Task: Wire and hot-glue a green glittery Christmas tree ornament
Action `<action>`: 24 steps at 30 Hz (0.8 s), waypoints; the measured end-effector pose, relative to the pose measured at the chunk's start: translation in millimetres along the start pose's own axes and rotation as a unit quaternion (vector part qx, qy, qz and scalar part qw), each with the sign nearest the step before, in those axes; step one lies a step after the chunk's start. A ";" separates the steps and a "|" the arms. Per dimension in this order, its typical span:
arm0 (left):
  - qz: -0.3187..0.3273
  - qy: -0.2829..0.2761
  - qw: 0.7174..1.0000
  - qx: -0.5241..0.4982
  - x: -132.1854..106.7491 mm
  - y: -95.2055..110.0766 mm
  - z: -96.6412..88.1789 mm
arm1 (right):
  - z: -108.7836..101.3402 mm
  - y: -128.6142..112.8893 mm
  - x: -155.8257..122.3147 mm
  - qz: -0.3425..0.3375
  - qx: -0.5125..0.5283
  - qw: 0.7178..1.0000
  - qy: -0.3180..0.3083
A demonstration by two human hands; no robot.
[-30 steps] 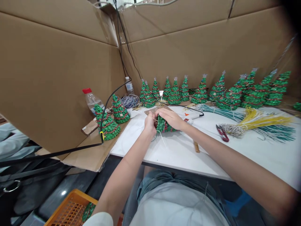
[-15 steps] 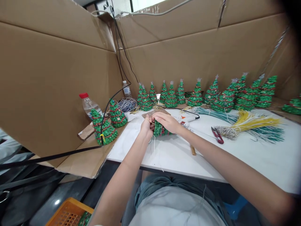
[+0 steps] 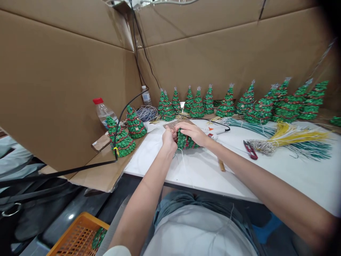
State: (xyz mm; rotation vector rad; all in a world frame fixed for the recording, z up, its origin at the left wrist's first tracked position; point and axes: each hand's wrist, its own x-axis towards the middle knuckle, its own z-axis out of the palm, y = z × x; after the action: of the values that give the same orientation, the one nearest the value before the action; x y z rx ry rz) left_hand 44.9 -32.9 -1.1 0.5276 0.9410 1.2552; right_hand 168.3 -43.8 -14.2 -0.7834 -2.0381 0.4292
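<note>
A small green beaded Christmas tree [image 3: 187, 142] with red garland lies on its side over the white table. Curled over its top is my right hand [image 3: 194, 133], which holds it. My left hand [image 3: 169, 138] is closed at the tree's left end, its fingers pinched close together. What lies between those fingertips is too small and hidden to make out. A thin white strand [image 3: 183, 158] hangs below the left hand onto the table. Just behind both hands lies a flat brown piece of cardboard [image 3: 170, 124].
Finished-looking trees [image 3: 197, 106] stand along the back. To the right are a glue gun [image 3: 217, 130], red-handled snips [image 3: 250, 150] and bundled yellow wires [image 3: 290, 137]. A black cable [image 3: 121, 115] arches at left near a red-capped bottle [image 3: 102, 110]. An orange basket [image 3: 77, 231] sits below.
My right fingers have lifted and spread slightly along the tree, showing more of its end. The white strand has swung to the right. The camera view has tilted down and shifted slightly.
</note>
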 end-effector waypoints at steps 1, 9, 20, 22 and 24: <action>0.002 0.007 1.000 -0.004 -1.0 0.0 0.2 | 0.1 0.0 0.1 0.005 -0.002 1.000 0.001; 0.012 0.030 0.999 -0.013 -3.4 -0.5 0.2 | 0.6 1.6 0.3 0.011 -0.004 1.000 0.002; -0.024 -0.066 0.997 0.015 3.5 2.6 -3.3 | -12.5 7.9 8.5 0.002 0.093 0.993 -0.070; -0.038 -0.088 0.995 0.022 6.7 3.8 -5.9 | -14.3 5.2 8.4 0.006 0.105 0.992 -0.073; -0.053 -0.108 0.992 0.029 9.8 5.9 -8.9 | -16.4 2.3 8.1 0.001 0.100 0.992 -0.075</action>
State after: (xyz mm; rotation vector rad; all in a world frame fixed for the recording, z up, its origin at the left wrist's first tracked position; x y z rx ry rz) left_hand 34.4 -23.4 -4.2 0.6366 0.8145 1.0545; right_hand 179.6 -36.6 -1.5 -0.6478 -2.0919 0.7002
